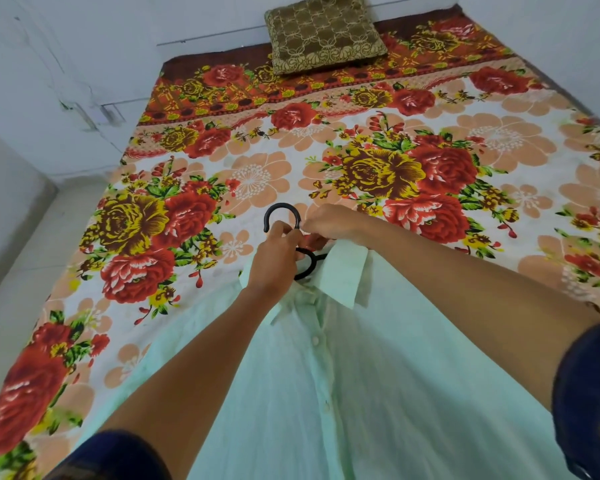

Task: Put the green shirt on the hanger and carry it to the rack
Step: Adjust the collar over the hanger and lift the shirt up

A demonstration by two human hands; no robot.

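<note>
A pale green button shirt (pixel 343 375) lies spread on the bed, collar toward the pillow. A black hanger (pixel 282 211) sits inside its neck, with the hook sticking out above the collar. My left hand (pixel 277 259) grips the hanger's neck just below the hook. My right hand (pixel 329 223) pinches the collar fabric beside the hook. The hanger's shoulders are hidden under the shirt.
The bed carries a flowered sheet (pixel 378 168) in red, yellow and peach. A brown patterned cushion (pixel 323 32) lies at the far end against the white wall (pixel 66 64). A pale floor strip (pixel 18 254) runs along the bed's left side.
</note>
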